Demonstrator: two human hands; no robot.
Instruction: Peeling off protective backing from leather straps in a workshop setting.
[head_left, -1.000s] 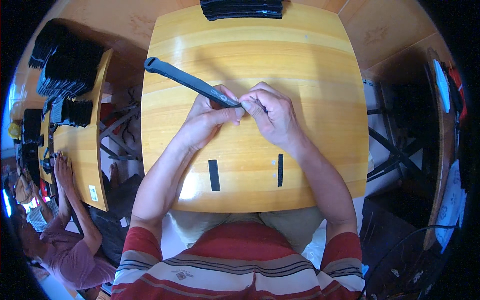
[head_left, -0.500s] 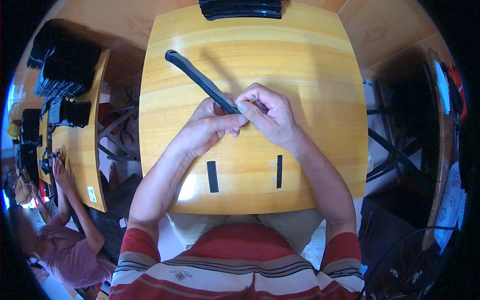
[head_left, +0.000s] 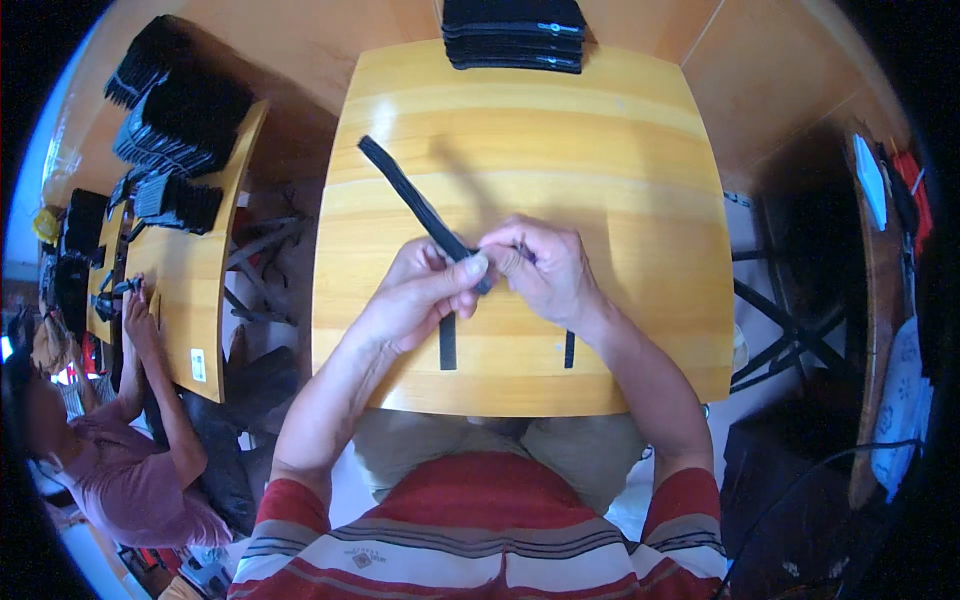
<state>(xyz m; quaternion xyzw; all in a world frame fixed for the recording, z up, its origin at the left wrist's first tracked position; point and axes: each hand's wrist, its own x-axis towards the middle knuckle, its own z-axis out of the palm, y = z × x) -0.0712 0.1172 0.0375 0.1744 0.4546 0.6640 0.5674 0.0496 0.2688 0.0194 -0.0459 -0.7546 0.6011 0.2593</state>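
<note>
Above the middle of the wooden table, my left hand (head_left: 425, 287) is closed round a long, flat black fabric piece (head_left: 408, 192), seen almost edge-on. It slants from the far left down to my fingers. At its near end my right hand (head_left: 545, 268) is closed, thumb and fingertips pinched together against or beside it. A small dark thing shows between the right fingers; its kind is hidden. Below the hands two narrow black strips lie on the table, the left strip (head_left: 448, 343) and the right strip (head_left: 569, 350), each partly covered from view.
A stack of black zippered pouches (head_left: 513, 50) sits at the far edge of the table (head_left: 640, 150). Leftward, another table (head_left: 190, 310) bears piles of black pieces (head_left: 180, 125), with a person (head_left: 140, 480) working there. Dark metal legs (head_left: 790, 320) stand at the right.
The view has shifted, so the table appears further right and lower. The black piece has turned, showing a narrower, darker side. Both hands stay together at its near end.
</note>
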